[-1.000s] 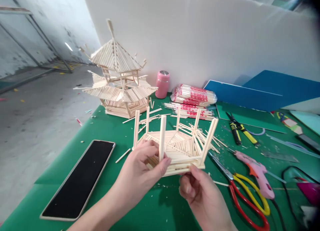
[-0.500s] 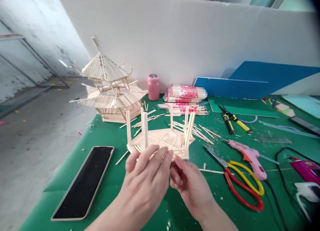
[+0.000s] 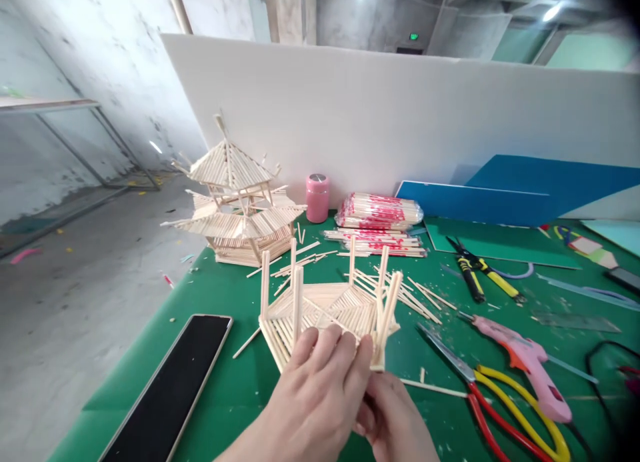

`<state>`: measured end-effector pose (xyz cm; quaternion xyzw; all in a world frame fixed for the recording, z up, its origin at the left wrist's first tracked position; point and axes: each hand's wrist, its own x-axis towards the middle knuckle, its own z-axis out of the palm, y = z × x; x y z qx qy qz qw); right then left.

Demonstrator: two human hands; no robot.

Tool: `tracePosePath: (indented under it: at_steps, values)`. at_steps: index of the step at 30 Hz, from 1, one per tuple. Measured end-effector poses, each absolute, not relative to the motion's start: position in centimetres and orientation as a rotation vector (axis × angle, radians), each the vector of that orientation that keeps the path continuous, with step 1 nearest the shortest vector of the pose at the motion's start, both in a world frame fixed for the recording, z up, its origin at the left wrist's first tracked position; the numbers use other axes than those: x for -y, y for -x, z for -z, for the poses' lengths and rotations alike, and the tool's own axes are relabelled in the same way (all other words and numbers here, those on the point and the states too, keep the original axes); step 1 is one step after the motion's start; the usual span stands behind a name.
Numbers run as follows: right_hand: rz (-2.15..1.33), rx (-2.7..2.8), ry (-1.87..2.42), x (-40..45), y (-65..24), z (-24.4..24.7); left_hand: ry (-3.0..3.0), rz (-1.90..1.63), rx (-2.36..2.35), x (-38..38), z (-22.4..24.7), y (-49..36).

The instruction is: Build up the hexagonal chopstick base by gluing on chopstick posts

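A six-sided base (image 3: 320, 295) of thin wooden sticks, with upright stick posts at its corners, rests on the table in front of me. My left hand (image 3: 320, 389) lies over its front edge, fingers bent together and gripping there, hiding that edge. Close beneath the front right corner, below the posts, is my right hand (image 3: 393, 415). Its fingers are curled and its thumb is at the corner; the left hand covers whatever it pinches.
Left lies a phone (image 3: 175, 389); behind it stands a stick pagoda (image 3: 233, 209). Scissors (image 3: 480, 375), a pink glue gun (image 3: 530, 369) and pliers (image 3: 475, 269) lie right. At the back are a pink jar (image 3: 317, 199), wrapped stick bundles (image 3: 377, 212) and loose sticks (image 3: 420, 295).
The view has tilted up, so everything sits lower in the picture. My right hand has come closer under my left hand. Both hands stay at the front of the base.
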<state>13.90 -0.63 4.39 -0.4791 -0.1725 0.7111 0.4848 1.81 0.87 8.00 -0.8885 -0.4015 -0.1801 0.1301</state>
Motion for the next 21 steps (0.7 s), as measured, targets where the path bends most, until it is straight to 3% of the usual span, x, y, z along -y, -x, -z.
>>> tracePosePath:
  at_steps: [9, 21]
  values:
    - [-1.728, 0.348, 1.198, 1.2, -14.8, -2.0, 2.715, 0.509, 1.173, -0.8, -7.9, -1.9]
    - [-1.723, 0.357, 1.188, 0.7, -13.8, -4.7, 2.823, 0.356, 1.199, -0.8, -8.4, -1.7]
